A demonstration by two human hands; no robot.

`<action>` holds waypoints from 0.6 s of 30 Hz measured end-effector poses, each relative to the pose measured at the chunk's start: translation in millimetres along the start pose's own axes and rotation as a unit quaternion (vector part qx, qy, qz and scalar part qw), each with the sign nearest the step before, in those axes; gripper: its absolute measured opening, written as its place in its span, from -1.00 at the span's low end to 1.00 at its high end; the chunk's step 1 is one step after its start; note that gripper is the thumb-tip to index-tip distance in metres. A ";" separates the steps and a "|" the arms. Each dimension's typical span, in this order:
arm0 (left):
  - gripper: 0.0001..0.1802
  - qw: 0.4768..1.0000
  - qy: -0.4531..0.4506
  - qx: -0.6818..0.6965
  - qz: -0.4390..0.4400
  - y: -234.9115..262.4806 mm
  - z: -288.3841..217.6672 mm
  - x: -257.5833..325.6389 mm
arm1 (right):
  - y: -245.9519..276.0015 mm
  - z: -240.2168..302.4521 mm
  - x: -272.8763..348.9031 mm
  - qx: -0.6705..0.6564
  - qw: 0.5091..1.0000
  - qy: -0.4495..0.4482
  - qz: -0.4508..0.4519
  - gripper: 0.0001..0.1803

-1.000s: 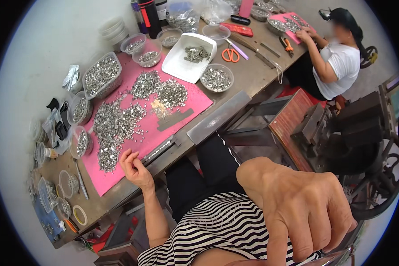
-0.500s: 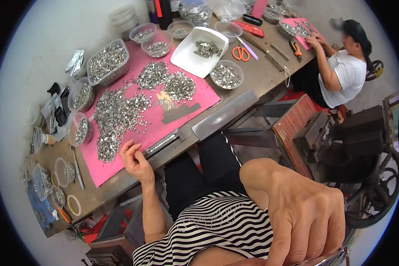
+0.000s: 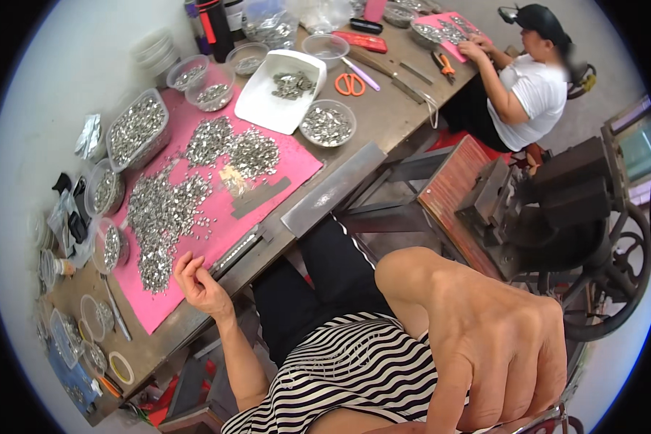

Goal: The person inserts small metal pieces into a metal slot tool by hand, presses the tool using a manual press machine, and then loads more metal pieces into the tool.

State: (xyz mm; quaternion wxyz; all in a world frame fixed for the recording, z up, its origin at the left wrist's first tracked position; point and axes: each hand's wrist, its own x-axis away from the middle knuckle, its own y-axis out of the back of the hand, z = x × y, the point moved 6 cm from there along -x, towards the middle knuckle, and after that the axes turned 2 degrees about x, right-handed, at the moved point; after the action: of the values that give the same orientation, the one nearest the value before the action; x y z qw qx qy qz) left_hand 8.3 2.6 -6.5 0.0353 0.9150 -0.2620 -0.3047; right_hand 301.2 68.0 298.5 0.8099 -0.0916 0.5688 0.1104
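My left hand (image 3: 202, 291) rests at the front edge of the table, fingers loosely curled and apart, with nothing visible in them. Beside its fingertips lies a narrow dark holder (image 3: 240, 250) with a row of small shiny pieces along it. Just beyond is a pink sheet (image 3: 150, 312) bearing heaps of small silvery metal pieces (image 3: 168, 210). My right hand (image 3: 495, 347) is raised large and close, its knuckles up and fingers bent downward. Its fingertips are out of sight; a thin shiny edge shows beneath, and I cannot tell what they grip.
A white scoop-shaped tray (image 3: 249, 98), a clear tub (image 3: 141, 148) and several bowls hold metal pieces. Orange-handled scissors (image 3: 349, 84) and a flat metal bar (image 3: 333, 189) lie rightward. A person (image 3: 528, 94) works at the far right, behind a dark machine with a handwheel (image 3: 640, 289).
The whole view has shifted, so the table and its things appear farther left. My left hand stays by the holder with fingers similarly curled; my right hand stays raised and bent.
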 end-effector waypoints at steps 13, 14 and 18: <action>-0.79 1.000 -0.006 0.009 0.013 -5.1 3.1 0.8 | -4.2 4.5 -1.3 -0.037 0.998 0.047 0.006 -0.63; -0.79 1.000 -0.005 0.007 0.013 -3.8 3.2 1.3 | -5.1 2.6 1.4 -0.039 0.998 0.047 0.006 -0.63; -0.79 1.000 0.012 0.014 0.015 -3.4 2.9 1.1 | -5.6 6.9 5.2 -0.026 0.996 0.088 -0.013 -0.64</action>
State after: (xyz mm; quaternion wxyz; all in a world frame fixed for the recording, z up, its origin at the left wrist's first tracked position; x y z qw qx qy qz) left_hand 8.9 5.2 -10.2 0.0301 0.9149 -0.2796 -0.2895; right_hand 310.7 64.9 296.0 0.7553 -0.1293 0.6338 0.1058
